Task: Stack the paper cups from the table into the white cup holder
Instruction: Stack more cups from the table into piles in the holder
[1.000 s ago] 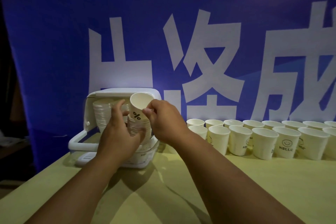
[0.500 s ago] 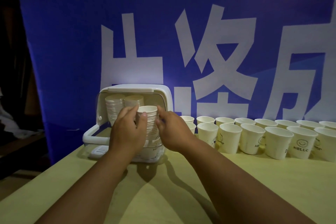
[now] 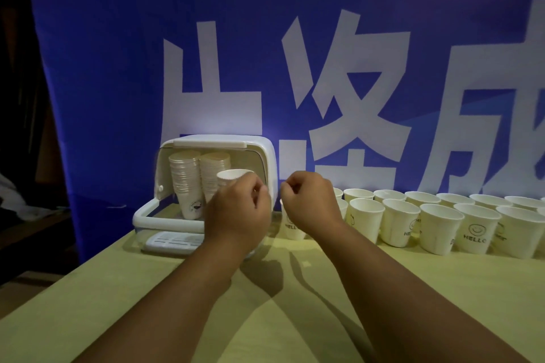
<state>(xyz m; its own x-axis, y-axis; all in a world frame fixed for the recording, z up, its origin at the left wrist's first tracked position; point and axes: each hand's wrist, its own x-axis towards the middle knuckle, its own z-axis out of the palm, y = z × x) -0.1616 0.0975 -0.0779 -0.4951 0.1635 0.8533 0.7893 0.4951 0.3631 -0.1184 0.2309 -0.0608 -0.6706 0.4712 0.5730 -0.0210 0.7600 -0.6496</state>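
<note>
The white cup holder (image 3: 267, 156) stands open at the table's back left, with two tall stacks of paper cups (image 3: 185, 183) at its rear. A third stack stands in front of them, and its top cup (image 3: 233, 176) shows above my left hand (image 3: 239, 215). That hand curls round this front stack and hides most of it. My right hand (image 3: 309, 203) hovers just right of the holder, fingers curled with nothing in them. Behind it stands a loose cup (image 3: 290, 228), the first of two rows of paper cups (image 3: 439, 228) running right along the table.
A blue banner (image 3: 118, 68) with large white characters hangs right behind the table and holder. The yellow-green table (image 3: 295, 303) ends in a slanting edge at the left, with dark floor and clutter beyond. The holder's lowered front flap (image 3: 174, 242) lies on the table.
The cup my right hand held tilted a second ago now sits upright on the front stack. My right hand has let go and moved right. My left hand stays at the stack.
</note>
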